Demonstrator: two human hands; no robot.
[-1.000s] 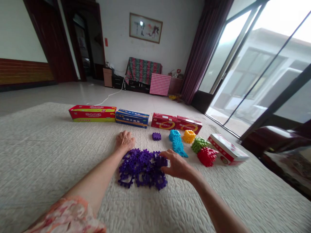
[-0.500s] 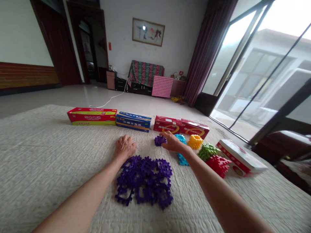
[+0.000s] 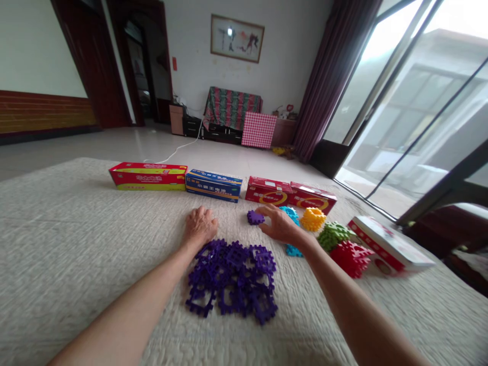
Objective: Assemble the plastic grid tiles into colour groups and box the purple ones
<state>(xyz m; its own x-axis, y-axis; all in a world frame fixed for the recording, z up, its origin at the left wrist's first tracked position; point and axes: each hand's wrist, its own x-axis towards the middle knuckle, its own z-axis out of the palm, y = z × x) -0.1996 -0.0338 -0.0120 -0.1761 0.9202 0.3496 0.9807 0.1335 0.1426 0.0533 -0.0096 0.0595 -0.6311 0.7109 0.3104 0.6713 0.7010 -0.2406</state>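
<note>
My left hand (image 3: pixel 201 224) rests palm down on the pale quilted cover (image 3: pixel 95 239), fingers slightly bent and holding nothing I can see. Just below it lies a flat heap of purple interlocking toy pieces (image 3: pixel 229 300), square with toothed edges. Ahead of the heap, my right hand (image 3: pixel 280 224) has its thumb and forefinger at the right side of a small purple toothed block (image 3: pixel 254 217). Partly hidden behind that hand are blue toothed pieces (image 3: pixel 293 250). Further right sit a yellow block (image 3: pixel 313 219), a green one (image 3: pixel 333 236) and a red one (image 3: pixel 351 258).
Along the far side stand a red-and-yellow box (image 3: pixel 148 178), a blue box (image 3: pixel 213 186) and two dark red boxes (image 3: pixel 269 190). A white-and-red box (image 3: pixel 392 246) lies at the right. Beyond are the tiled floor, a low cabinet and glass doors.
The view has tilted and shifted slightly, so everything sits a little higher and further right. Both hands keep nearly the same places; the small purple block now shows a more solid-looking face.
</note>
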